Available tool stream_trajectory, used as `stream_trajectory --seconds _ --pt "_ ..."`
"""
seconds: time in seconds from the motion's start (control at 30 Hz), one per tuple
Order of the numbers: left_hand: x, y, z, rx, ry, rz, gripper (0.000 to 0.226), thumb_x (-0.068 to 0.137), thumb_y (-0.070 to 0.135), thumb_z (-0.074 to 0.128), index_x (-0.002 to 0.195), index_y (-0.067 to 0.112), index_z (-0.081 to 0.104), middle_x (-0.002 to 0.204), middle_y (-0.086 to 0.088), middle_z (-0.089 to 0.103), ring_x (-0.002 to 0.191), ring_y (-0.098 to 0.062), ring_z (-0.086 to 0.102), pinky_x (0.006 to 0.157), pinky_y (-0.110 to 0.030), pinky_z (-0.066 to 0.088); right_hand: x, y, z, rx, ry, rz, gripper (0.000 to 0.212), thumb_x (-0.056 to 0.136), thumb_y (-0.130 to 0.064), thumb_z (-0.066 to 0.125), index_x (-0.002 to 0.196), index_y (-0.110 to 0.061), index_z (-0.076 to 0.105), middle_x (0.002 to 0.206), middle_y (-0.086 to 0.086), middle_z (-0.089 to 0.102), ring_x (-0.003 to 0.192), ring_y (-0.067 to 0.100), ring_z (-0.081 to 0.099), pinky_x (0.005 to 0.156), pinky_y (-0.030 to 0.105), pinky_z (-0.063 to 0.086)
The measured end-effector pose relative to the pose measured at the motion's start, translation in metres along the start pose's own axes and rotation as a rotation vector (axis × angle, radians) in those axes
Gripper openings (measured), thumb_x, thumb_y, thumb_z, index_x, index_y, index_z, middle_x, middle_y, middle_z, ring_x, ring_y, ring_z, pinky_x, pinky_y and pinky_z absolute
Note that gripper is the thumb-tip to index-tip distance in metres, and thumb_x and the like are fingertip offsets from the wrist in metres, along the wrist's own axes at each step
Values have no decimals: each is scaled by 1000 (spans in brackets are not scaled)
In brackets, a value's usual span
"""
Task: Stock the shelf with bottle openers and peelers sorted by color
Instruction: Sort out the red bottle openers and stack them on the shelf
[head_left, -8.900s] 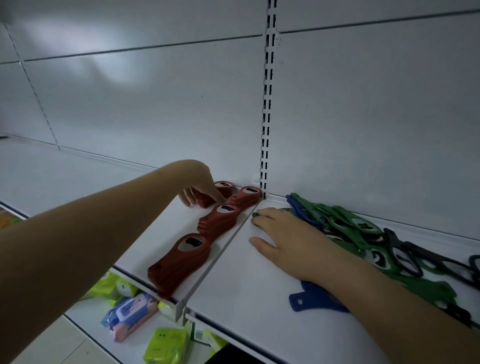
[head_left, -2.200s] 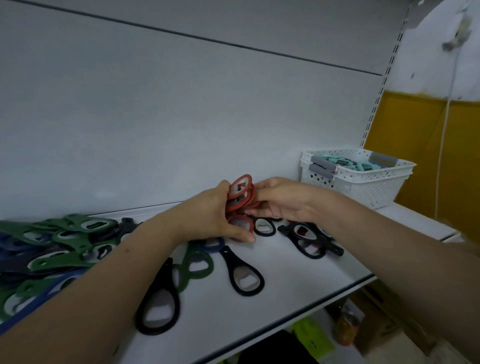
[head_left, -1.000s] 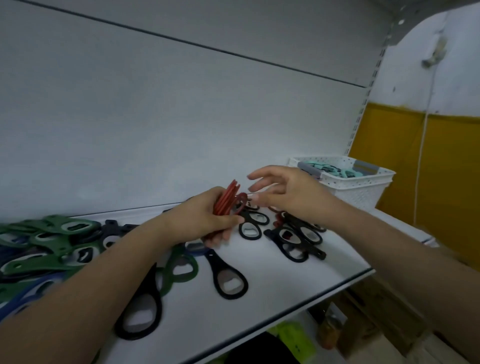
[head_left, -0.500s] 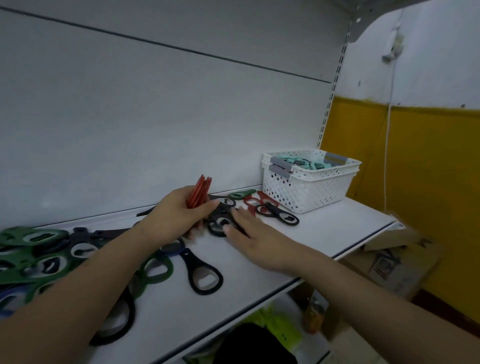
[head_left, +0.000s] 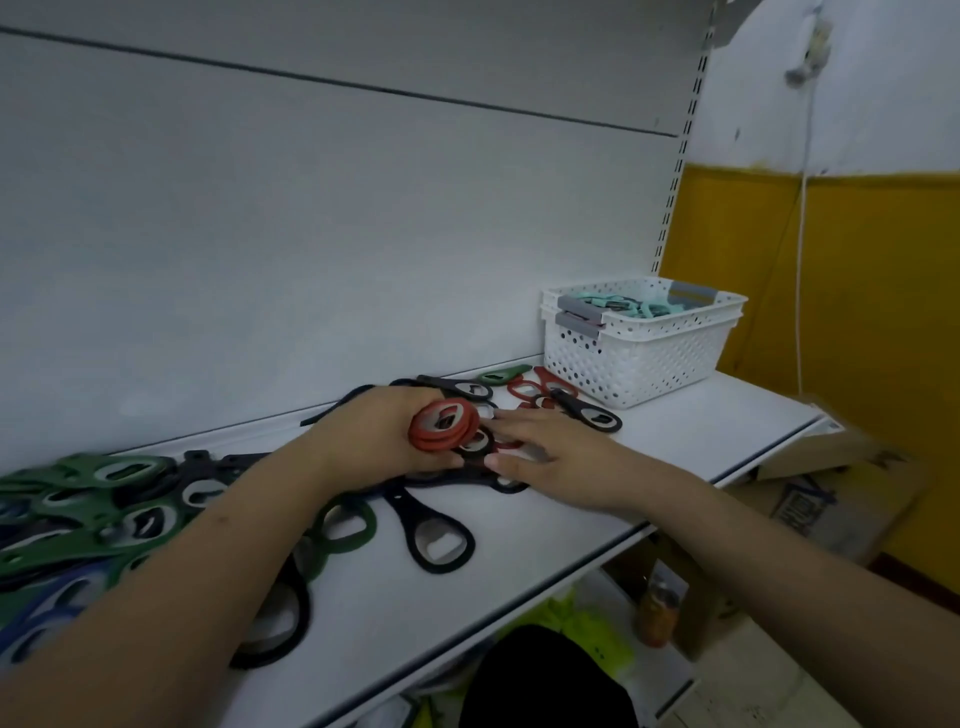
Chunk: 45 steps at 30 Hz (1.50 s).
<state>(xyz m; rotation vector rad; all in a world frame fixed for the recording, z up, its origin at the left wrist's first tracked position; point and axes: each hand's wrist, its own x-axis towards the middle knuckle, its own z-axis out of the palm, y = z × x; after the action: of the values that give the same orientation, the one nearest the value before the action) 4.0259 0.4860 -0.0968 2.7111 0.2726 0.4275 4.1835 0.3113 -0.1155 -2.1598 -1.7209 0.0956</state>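
Note:
My left hand (head_left: 374, 436) grips a stack of red bottle openers (head_left: 444, 426) just above the white shelf (head_left: 675, 436). Beside it, my right hand (head_left: 550, 457) lies flat with straight fingers on loose black and red openers on the shelf. More red openers (head_left: 530, 387) and a black opener (head_left: 587, 410) lie toward the basket. Another black opener (head_left: 434, 535) and a green opener (head_left: 345, 525) lie under my left forearm. A heap of green openers (head_left: 88, 499) fills the shelf's left end.
A white perforated basket (head_left: 644, 358) holding teal items stands at the shelf's right end. A cardboard box (head_left: 841, 493) sits on the floor below to the right. Yellow-green packs (head_left: 587, 618) lie on a lower shelf. The shelf's front edge runs diagonally under my arms.
My left hand has turned the red stack so its ring faces show. My right hand has slid a little left across the loose openers, closer to the left hand.

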Motion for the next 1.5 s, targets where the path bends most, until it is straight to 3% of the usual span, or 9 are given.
stream_trajectory --seconds 0.2,0.4,0.6,0.73,0.87,1.0,1.17,1.27,1.5 --pt "-9 -6 -11 -179 98 -23 28 83 17 77 89 40 62 81 23 68 76 5 64 70 -8 45 17 0 -2 72 15 144 49 90 -63 55 118 -24 67 115 0 68 106 15 61 97 36 48" --pt "-10 -11 -12 -170 93 -62 23 81 5 72 78 25 60 76 2 68 68 -12 62 68 -25 49 18 0 3 88 17 186 67 78 -73 60 130 -31 61 132 -14 59 116 3 53 91 20 39" --pt "-9 -13 -11 -276 116 -138 13 79 1 70 78 13 63 74 -2 68 67 -9 62 72 -28 49 35 1 -4 239 77 346 45 79 -40 81 117 -20 68 109 -9 69 104 7 63 85 18 43" --pt "-8 -11 -10 -321 147 -170 7 82 4 70 82 9 64 78 -8 69 69 -13 63 72 -29 50 47 6 -14 241 40 356 35 83 -16 77 117 -20 69 118 -5 67 108 11 62 94 23 49" --pt "-7 -11 -9 -337 174 -170 5 84 7 69 83 8 64 81 -12 69 68 -15 63 71 -32 52 37 10 -33 -14 -33 78 47 94 -13 61 138 -29 56 146 -8 48 134 10 43 101 14 25" --pt "-4 -8 -7 -384 187 -157 9 84 9 70 85 5 62 89 -20 69 79 -34 65 79 -46 54 34 29 -50 -127 -376 16 61 92 -44 65 146 -49 39 157 -19 30 144 3 26 110 16 15" --pt "-2 -2 -3 -430 211 -174 14 83 6 71 87 -1 59 83 -23 65 68 -20 57 72 -45 52 45 42 -43 -251 -246 -137 58 88 -47 68 143 -37 50 133 -8 61 108 4 53 88 9 36" --pt "-1 2 -4 -494 215 -199 15 83 6 72 89 -1 60 88 -27 65 67 -19 58 66 -35 49 46 37 -42 -451 -198 -297 51 97 -50 52 143 -29 51 116 2 68 98 15 59 86 27 48" --pt "-1 4 -5 -616 240 -247 15 82 5 73 85 9 59 70 -10 58 61 -15 56 51 -22 44 56 15 -34 -996 -227 -534 40 105 -34 32 124 -6 54 67 0 50 66 25 53 62 36 46"
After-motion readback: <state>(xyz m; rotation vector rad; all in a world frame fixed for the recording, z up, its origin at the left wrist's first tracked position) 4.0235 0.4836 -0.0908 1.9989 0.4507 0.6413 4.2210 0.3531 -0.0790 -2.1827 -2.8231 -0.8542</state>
